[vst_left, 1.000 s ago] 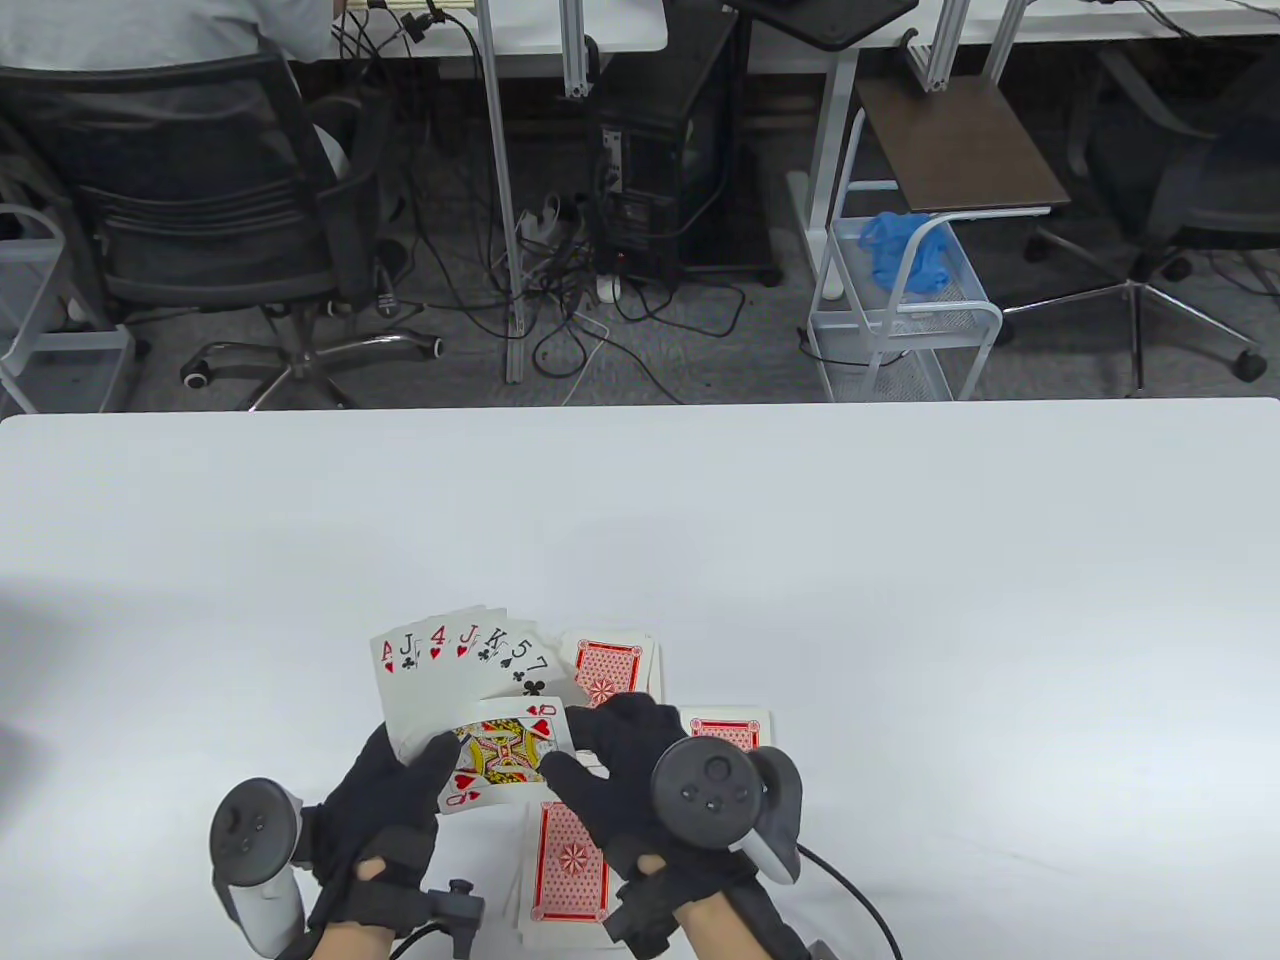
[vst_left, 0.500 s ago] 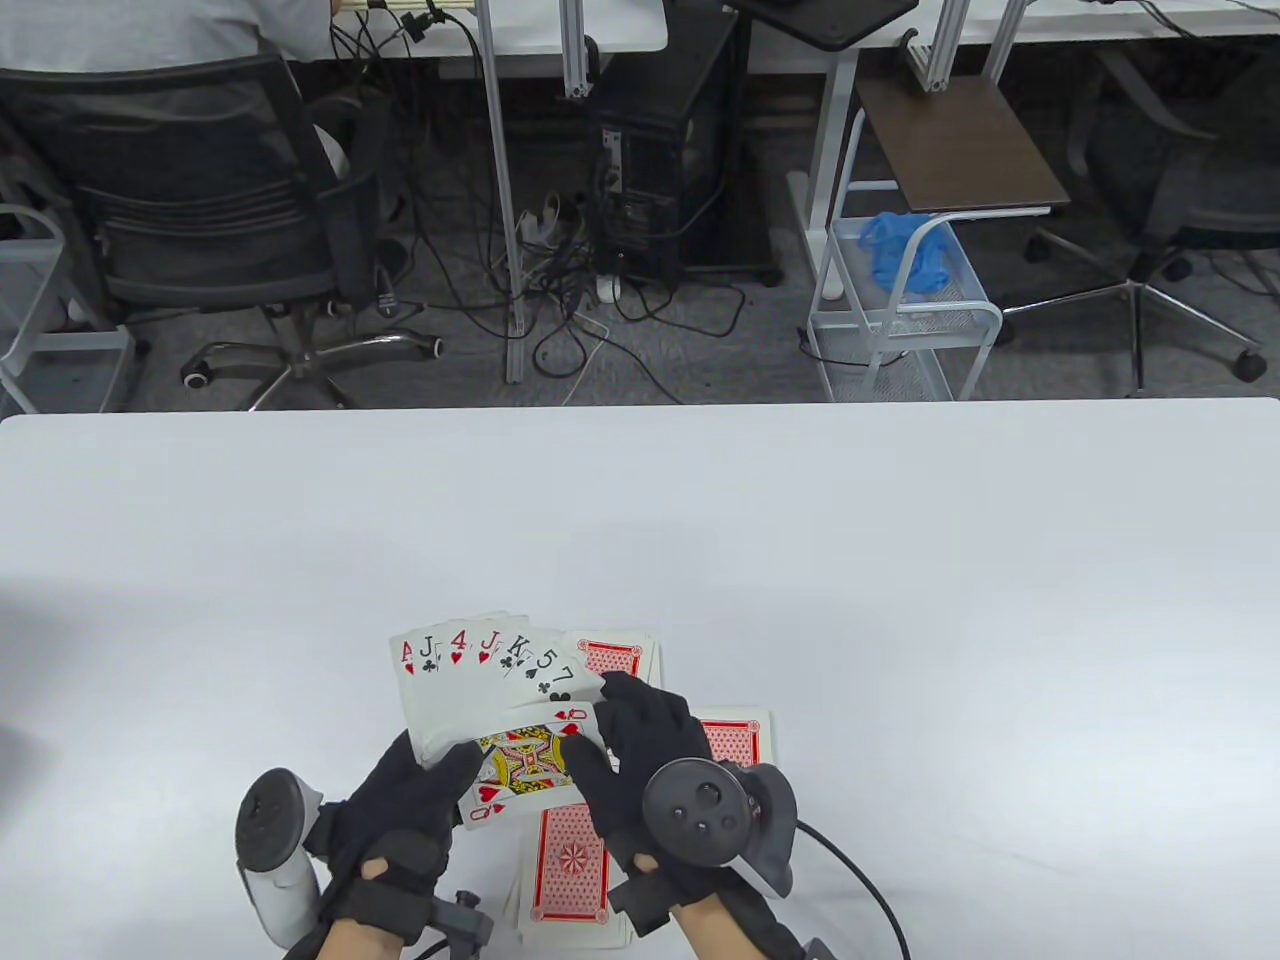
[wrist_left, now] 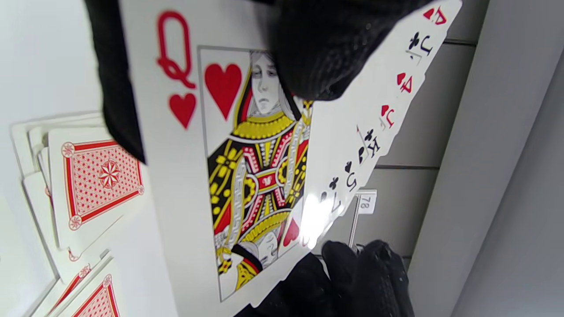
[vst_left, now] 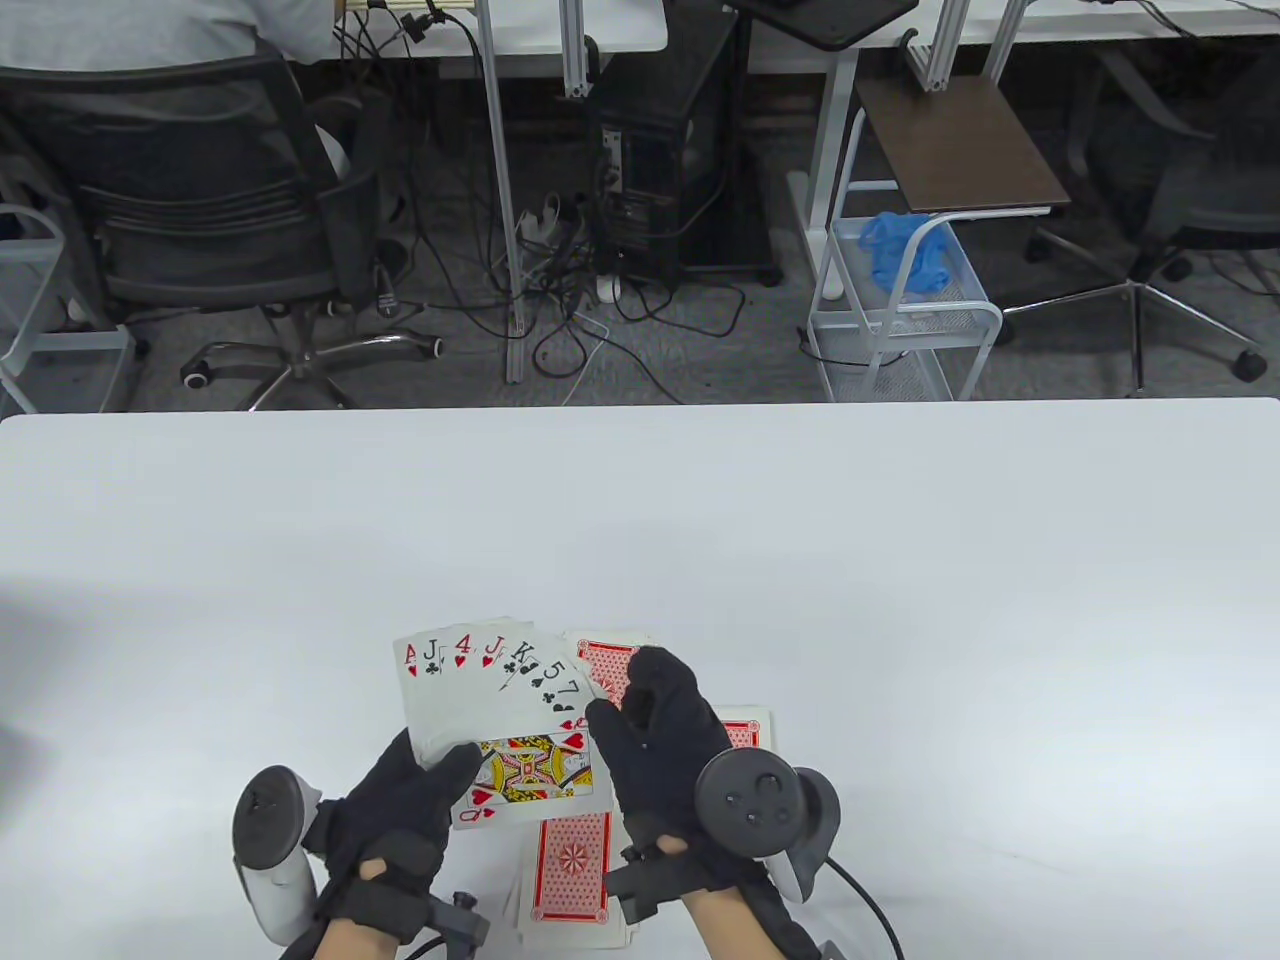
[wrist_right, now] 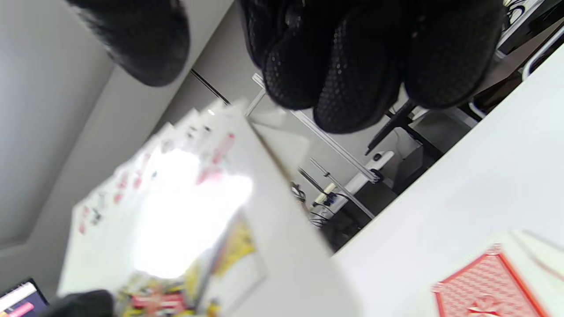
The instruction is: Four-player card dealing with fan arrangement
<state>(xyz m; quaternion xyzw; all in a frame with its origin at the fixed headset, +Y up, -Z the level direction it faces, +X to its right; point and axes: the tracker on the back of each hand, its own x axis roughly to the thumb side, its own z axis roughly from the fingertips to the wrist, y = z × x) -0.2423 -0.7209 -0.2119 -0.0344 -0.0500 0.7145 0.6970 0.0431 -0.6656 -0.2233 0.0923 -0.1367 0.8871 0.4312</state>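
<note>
My left hand [vst_left: 440, 765] grips a face-up fan of cards [vst_left: 470, 680] a little above the white table [vst_left: 900, 560], thumb on the front. The fan shows ace, jack, four, jack, king, five, seven. The queen of hearts [vst_left: 530, 770] lies at its front, turned almost sideways. The left wrist view shows the queen [wrist_left: 246, 167] under my thumb [wrist_left: 317, 48]. My right hand [vst_left: 640, 700] is at the fan's right edge, thumb by the queen's upper right corner. In the right wrist view its fingers [wrist_right: 343, 66] hang just above the blurred fan [wrist_right: 185, 207], thumb apart from them.
Three face-down red-backed piles lie near the front edge: one behind the right hand [vst_left: 605, 665], one to its right [vst_left: 742, 735], one between my wrists [vst_left: 570, 860]. A cable runs from the right wrist. Chairs, a cart and desks stand beyond the far edge.
The fan has shifted slightly right. The queen of hearts has slid right and turned flatter at the fan's front. My right hand has moved right and farther along the fan's right edge.
</note>
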